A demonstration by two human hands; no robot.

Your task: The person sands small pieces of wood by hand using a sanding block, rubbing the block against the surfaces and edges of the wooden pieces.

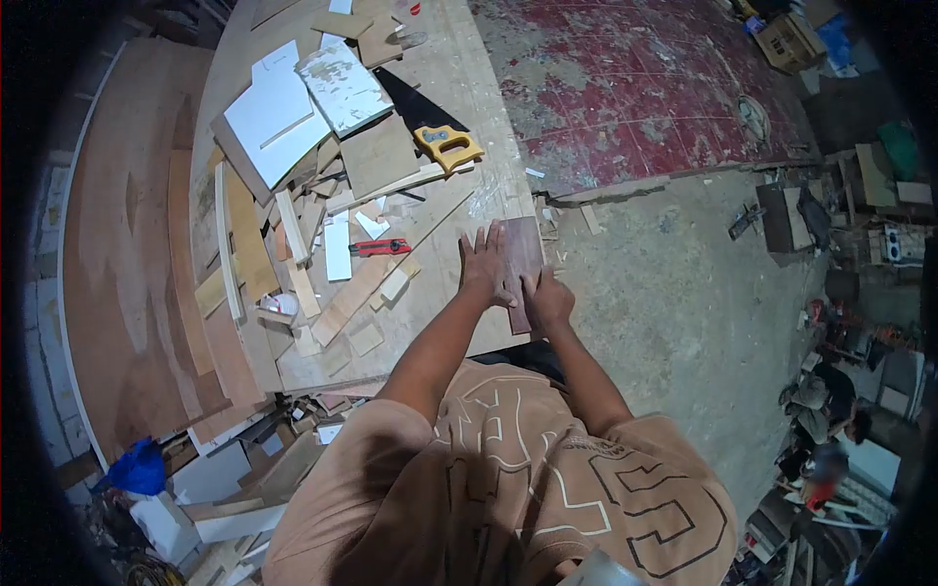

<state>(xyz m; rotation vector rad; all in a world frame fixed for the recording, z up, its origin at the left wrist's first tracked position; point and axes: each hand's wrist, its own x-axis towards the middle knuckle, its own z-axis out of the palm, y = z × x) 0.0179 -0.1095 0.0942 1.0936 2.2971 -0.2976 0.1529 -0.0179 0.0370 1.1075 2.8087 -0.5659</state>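
Observation:
A dark reddish-brown wooden board (pixel 523 244) lies along the right edge of the workbench, close in front of my body. My left hand (pixel 481 264) rests flat on its left side with the fingers spread, partly over the bench top. At the board's right edge my right hand (pixel 551 299) is closed, its thumb and forefinger touching the wood. Whatever those fingers may pinch is too small or hidden to make out. To the left of my left hand, a red utility knife (pixel 379 248) lies among wood offcuts. Farther up the bench is a handsaw with a yellow handle (pixel 449 148).
The plywood workbench (pixel 459 68) carries white panels (pixel 264 122), a paint-stained block (pixel 345 86) and several wood strips. Large plywood sheets (pixel 127 234) stand at the left. Concrete floor (pixel 664 283) lies to the right, with clutter (pixel 840 391) along the far side.

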